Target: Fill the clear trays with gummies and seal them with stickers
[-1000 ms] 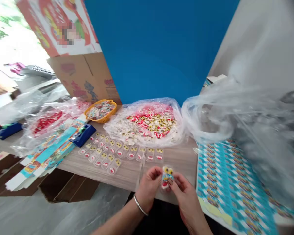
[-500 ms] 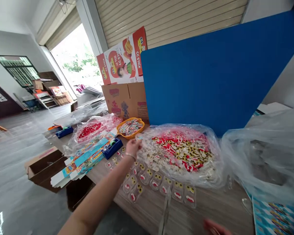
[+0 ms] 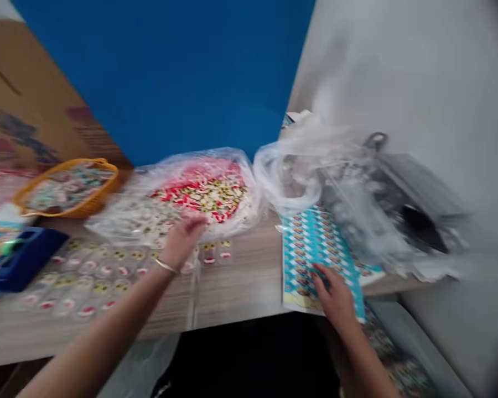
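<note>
My left hand (image 3: pixel 185 240), with a bangle on the wrist, is over the near edge of a clear plastic bag (image 3: pixel 244 215) heaped with small red, white and yellow pieces (image 3: pixel 216 193). Motion smears its fingers, so any grip is unclear. Rows of small clear trays (image 3: pixel 87 307), each with yellow round pieces and a red-and-white piece, lie to the left and partly under that arm. My right hand (image 3: pixel 336 296) rests on a stack of blue printed card sheets (image 3: pixel 299 237), its thumb and fingers apart at the near part.
An orange basket (image 3: pixel 89 205) of small packets and a blue tape dispenser (image 3: pixel 37 260) stand at left. A tall blue panel (image 3: pixel 170 72) rises behind. Crumpled clear plastic (image 3: pixel 357 204) lies at right. The table's front edge (image 3: pixel 249 309) runs close before me.
The view has swung right and down. My left hand has moved from beside the basket to the bag's near edge. My right hand, formerly at the bottom edge, is on the blue printed sheets.
</note>
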Motion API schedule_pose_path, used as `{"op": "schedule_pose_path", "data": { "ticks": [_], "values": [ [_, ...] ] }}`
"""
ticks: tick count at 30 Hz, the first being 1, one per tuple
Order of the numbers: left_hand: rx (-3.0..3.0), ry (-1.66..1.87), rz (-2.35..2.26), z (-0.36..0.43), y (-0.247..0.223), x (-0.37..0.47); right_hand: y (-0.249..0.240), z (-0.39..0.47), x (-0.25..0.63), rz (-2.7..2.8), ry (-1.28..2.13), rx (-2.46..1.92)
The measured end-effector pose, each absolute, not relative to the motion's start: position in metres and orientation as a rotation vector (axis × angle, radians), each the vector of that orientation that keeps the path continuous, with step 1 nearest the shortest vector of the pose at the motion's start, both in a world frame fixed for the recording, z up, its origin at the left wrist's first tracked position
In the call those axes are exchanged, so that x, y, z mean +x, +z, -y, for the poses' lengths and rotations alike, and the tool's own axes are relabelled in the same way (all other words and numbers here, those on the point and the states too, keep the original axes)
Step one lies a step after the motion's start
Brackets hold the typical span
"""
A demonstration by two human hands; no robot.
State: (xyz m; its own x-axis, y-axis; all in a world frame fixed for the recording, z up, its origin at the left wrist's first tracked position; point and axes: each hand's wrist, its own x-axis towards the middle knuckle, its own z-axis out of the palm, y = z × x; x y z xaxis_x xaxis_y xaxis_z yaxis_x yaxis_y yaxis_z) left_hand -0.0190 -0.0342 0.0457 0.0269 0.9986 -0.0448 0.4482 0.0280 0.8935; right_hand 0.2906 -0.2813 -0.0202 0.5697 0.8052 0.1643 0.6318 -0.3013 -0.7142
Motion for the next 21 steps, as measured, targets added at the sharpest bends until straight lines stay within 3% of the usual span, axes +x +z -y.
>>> {"op": "schedule_pose_path", "data": {
  "ticks": [3, 7, 16, 21],
  "values": [
    [1.178, 0.616, -1.071, 0.124, 0.006, 0.072, -0.039, 0.285, 0.299, 1.227, 0.166, -2.061],
    [1.056, 0.582, -1.065, 0.176, -0.018, 0.142, -0.048, 0.292, 0.286, 1.252, 0.082, -2.054],
    [1.123, 0.207, -1.117, 0.225, -0.017, 0.104, -0.047, 0.276, 0.265, 1.028, -0.013, -2.261],
    [1.179, 0.374, -1.157, 0.232, -0.017, 0.109, -0.034, 0.281, 0.26, 1.071, 0.14, -2.05]
  ]
}}
